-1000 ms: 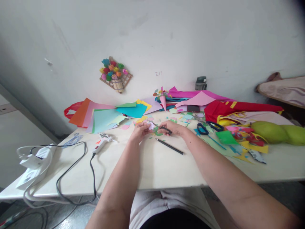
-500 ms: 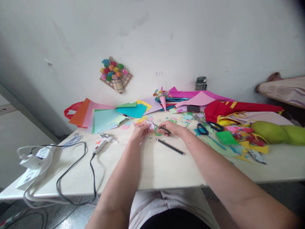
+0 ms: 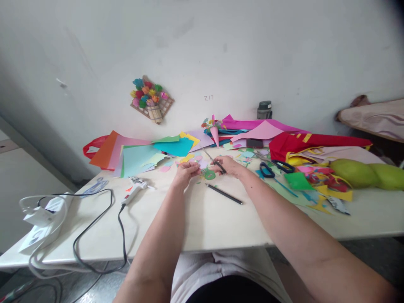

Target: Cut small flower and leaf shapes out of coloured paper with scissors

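Observation:
My left hand [image 3: 187, 171] is closed on a small piece of pale pink paper [image 3: 202, 164] in the middle of the table. My right hand [image 3: 229, 166] grips small black-handled scissors [image 3: 214, 160] whose blades point up and left, away from the paper. A green paper ring [image 3: 208, 174] lies just below the two hands. A black pencil [image 3: 224, 194] lies on the white table [image 3: 208, 223] a little nearer to me.
Coloured paper sheets [image 3: 139, 153] and scraps cover the back of the table. Blue-handled scissors [image 3: 271, 168] lie to the right, near a red bag [image 3: 303, 143] and green gourds [image 3: 369, 173]. A glue gun [image 3: 134, 189] with black cable and a white power strip [image 3: 41, 219] sit left.
My right hand has tilted the scissors so the blades now point up and away from the paper. My left hand keeps its hold on the pink piece.

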Action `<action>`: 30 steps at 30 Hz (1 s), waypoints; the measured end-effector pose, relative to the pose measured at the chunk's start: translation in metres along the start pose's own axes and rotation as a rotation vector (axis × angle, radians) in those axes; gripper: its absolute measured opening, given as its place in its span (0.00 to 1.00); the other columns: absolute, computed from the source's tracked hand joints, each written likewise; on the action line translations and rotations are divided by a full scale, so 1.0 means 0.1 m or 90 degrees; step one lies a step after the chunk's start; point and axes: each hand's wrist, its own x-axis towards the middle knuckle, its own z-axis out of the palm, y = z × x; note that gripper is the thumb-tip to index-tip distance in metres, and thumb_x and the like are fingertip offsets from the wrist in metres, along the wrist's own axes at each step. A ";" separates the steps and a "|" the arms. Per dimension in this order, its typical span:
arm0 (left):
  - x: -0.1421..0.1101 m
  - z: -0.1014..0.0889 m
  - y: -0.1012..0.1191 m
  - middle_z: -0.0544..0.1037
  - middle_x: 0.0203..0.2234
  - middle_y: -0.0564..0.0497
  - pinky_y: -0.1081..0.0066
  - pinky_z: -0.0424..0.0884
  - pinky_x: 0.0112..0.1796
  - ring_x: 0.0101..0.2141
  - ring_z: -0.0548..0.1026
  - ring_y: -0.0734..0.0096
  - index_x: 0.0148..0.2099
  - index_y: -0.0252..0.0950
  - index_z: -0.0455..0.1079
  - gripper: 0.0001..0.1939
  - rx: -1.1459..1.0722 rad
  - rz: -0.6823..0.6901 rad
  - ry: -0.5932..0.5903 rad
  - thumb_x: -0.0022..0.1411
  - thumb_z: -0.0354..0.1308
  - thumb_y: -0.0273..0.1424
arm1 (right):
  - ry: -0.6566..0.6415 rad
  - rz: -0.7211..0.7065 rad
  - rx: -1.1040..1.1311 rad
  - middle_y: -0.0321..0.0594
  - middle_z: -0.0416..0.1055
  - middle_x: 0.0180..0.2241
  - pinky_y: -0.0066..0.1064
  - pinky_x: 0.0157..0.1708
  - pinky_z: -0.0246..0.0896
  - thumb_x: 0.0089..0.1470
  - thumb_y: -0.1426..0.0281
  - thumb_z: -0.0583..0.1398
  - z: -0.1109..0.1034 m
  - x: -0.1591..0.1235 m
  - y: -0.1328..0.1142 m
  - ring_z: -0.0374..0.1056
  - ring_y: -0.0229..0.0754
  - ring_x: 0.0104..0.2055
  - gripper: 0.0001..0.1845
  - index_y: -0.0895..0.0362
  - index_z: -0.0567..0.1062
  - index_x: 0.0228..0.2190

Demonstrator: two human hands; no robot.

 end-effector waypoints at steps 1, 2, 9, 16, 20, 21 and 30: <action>0.00 0.00 0.00 0.74 0.18 0.52 0.72 0.72 0.32 0.22 0.73 0.75 0.25 0.31 0.72 0.15 0.003 -0.001 -0.006 0.40 0.72 0.34 | 0.007 -0.003 0.009 0.30 0.66 0.15 0.20 0.13 0.44 0.41 0.76 0.67 -0.01 0.00 0.00 0.59 0.30 0.15 0.10 0.60 0.72 0.29; -0.01 0.01 0.01 0.74 0.18 0.52 0.72 0.72 0.31 0.22 0.72 0.75 0.25 0.31 0.72 0.15 0.007 -0.004 -0.013 0.39 0.72 0.34 | 0.013 -0.011 0.023 0.30 0.67 0.15 0.20 0.14 0.45 0.41 0.77 0.66 -0.01 0.01 0.01 0.60 0.31 0.15 0.11 0.60 0.72 0.29; -0.02 0.02 0.03 0.75 0.18 0.51 0.73 0.69 0.27 0.19 0.71 0.76 0.25 0.31 0.73 0.14 0.030 -0.033 -0.061 0.39 0.72 0.33 | -0.009 -0.072 0.145 0.31 0.69 0.17 0.23 0.21 0.57 0.39 0.77 0.64 -0.05 0.06 0.06 0.65 0.33 0.19 0.13 0.59 0.71 0.31; 0.01 0.02 -0.01 0.74 0.17 0.51 0.71 0.70 0.27 0.19 0.71 0.74 0.25 0.32 0.72 0.13 0.061 -0.053 -0.069 0.38 0.72 0.31 | -0.023 -0.091 0.113 0.29 0.68 0.17 0.23 0.21 0.56 0.36 0.79 0.63 0.00 0.09 0.08 0.63 0.32 0.19 0.15 0.60 0.71 0.32; 0.01 0.03 -0.01 0.73 0.16 0.52 0.70 0.72 0.28 0.18 0.71 0.75 0.26 0.32 0.72 0.15 0.051 -0.041 -0.069 0.38 0.72 0.35 | 0.008 -0.100 0.109 0.28 0.66 0.16 0.23 0.19 0.54 0.35 0.79 0.62 0.03 0.10 0.07 0.61 0.32 0.18 0.17 0.60 0.71 0.32; 0.01 0.03 0.00 0.73 0.17 0.52 0.69 0.72 0.29 0.19 0.71 0.74 0.26 0.32 0.72 0.16 0.050 -0.039 -0.071 0.38 0.73 0.36 | 0.020 -0.105 0.115 0.28 0.66 0.16 0.23 0.19 0.54 0.35 0.79 0.62 0.04 0.11 0.07 0.61 0.32 0.17 0.17 0.59 0.71 0.32; 0.01 0.09 -0.02 0.72 0.19 0.53 0.70 0.72 0.28 0.23 0.73 0.72 0.24 0.33 0.70 0.17 0.039 -0.011 -0.032 0.36 0.73 0.35 | 0.112 -0.095 0.110 0.27 0.64 0.14 0.23 0.19 0.56 0.33 0.81 0.62 0.17 0.16 0.07 0.62 0.33 0.17 0.17 0.58 0.71 0.31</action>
